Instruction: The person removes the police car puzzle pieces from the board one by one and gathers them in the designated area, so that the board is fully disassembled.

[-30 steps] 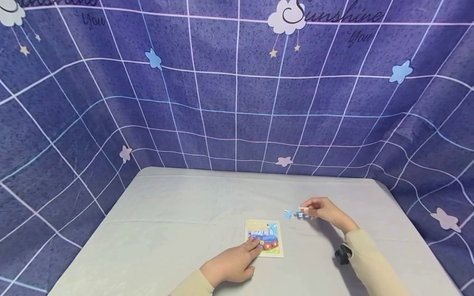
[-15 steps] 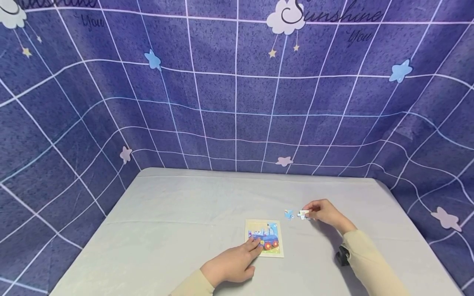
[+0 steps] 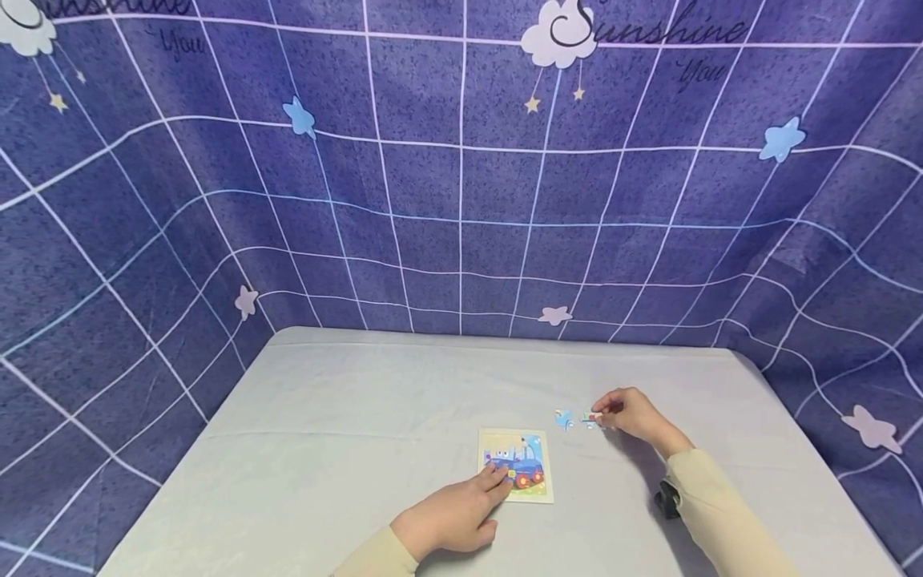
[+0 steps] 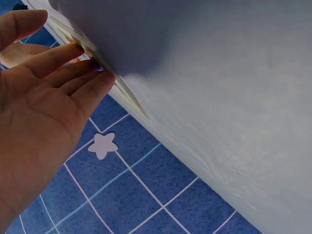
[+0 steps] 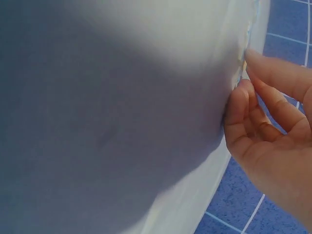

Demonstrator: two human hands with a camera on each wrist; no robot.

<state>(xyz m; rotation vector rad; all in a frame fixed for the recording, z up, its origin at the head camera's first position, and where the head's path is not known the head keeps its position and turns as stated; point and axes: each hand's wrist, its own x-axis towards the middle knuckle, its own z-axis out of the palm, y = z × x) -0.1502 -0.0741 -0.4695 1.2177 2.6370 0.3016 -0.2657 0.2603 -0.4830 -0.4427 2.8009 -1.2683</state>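
A square puzzle board (image 3: 497, 440) with a blue tractor picture lies on the table, its upper left part showing bare pale wood. My left hand (image 3: 457, 509) rests on its lower left, fingers straight on the picture; in the left wrist view the fingertips (image 4: 105, 80) touch the board, seen nearly edge-on. To the right, my right hand (image 3: 634, 417) pinches a small puzzle piece (image 3: 592, 417) with red and blue print between thumb and fingers, close over the table. A light blue puzzle piece (image 3: 563, 419) lies just left of it.
A pale grey cloth covers the table (image 3: 346, 449). Behind and at both sides hangs a dark blue curtain (image 3: 433, 176) with a grid, stars and clouds. A black device (image 3: 667, 498) sits at the right sleeve's wrist.
The piece in my right hand has turned over and tilted: its printed face showed first, then a paler side, now a narrow printed strip. My left hand stays on the board.
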